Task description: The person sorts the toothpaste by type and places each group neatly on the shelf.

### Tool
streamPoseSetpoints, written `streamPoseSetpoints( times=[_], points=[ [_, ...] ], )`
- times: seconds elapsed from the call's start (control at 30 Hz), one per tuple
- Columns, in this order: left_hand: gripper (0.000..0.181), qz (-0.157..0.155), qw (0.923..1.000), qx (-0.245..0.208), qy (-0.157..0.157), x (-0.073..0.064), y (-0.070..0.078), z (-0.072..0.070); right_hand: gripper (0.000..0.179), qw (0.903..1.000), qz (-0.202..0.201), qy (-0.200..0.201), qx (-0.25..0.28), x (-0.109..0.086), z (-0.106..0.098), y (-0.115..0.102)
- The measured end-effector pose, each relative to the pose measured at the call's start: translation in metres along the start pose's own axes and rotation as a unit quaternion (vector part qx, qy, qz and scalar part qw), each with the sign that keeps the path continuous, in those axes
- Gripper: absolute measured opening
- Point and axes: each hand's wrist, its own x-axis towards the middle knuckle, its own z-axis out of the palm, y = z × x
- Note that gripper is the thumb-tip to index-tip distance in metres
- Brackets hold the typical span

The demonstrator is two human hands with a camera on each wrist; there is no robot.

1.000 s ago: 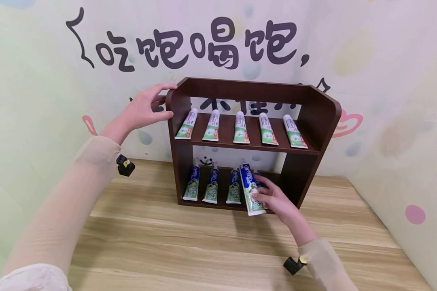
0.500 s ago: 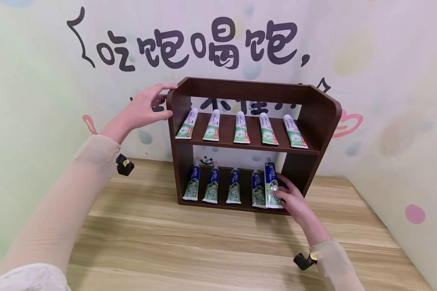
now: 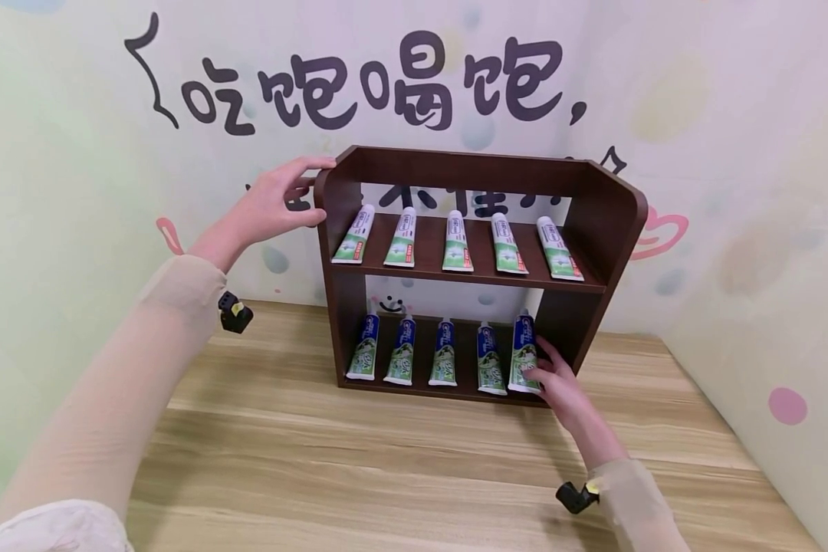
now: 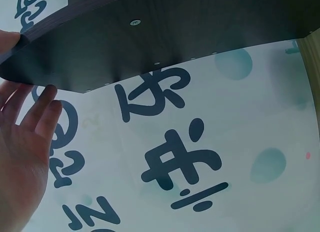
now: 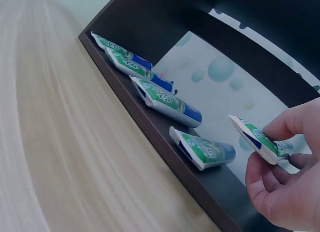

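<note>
A dark brown two-tier rack (image 3: 469, 164) stands on the table against the wall. My left hand (image 3: 271, 203) grips the upper edge of its left side panel (image 4: 115, 40), thumb on one face and fingers on the other. In my right hand (image 3: 560, 389) is a blue and green toothpaste tube (image 3: 524, 354), at the right end of the lower tier. Thumb and fingers pinch its side, and the right wrist view shows this tube (image 5: 257, 137) raised over the lower board. Several matching tubes (image 3: 444, 354) lie in a row left of it, flat ends forward, caps to the back.
On the upper tier lie several white and green toothpaste tubes (image 3: 458, 244), spaced apart. The wood-grain table (image 3: 359, 468) stretches in front of the rack. Behind it hangs a printed wall cloth (image 3: 717, 153) with large dark characters.
My right hand carries the blue and green toothpaste tube rightward, past the fourth tube, then down into the right end of the lower tier. My left hand keeps its place on the rack.
</note>
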Motion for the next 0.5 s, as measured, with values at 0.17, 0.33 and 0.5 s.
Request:
streamPoseSetpoints(
  times=[0.17,0.33,0.5],
  points=[
    [0.063,-0.003,1.0000,0.001,-0.001,-0.001,0.001,-0.001,0.083,0.9999,0.007,0.004,0.010,0.000,0.002,0.004],
    [0.063,-0.007,1.0000,0.001,-0.004,-0.001,0.002,-0.002,0.081,0.9996,0.011,0.011,0.025,0.000,0.003,0.010],
    [0.063,-0.008,0.9999,-0.003,-0.006,-0.001,0.002,-0.002,0.080,0.9990,0.012,0.019,0.039,0.003,0.003,0.014]
  ],
)
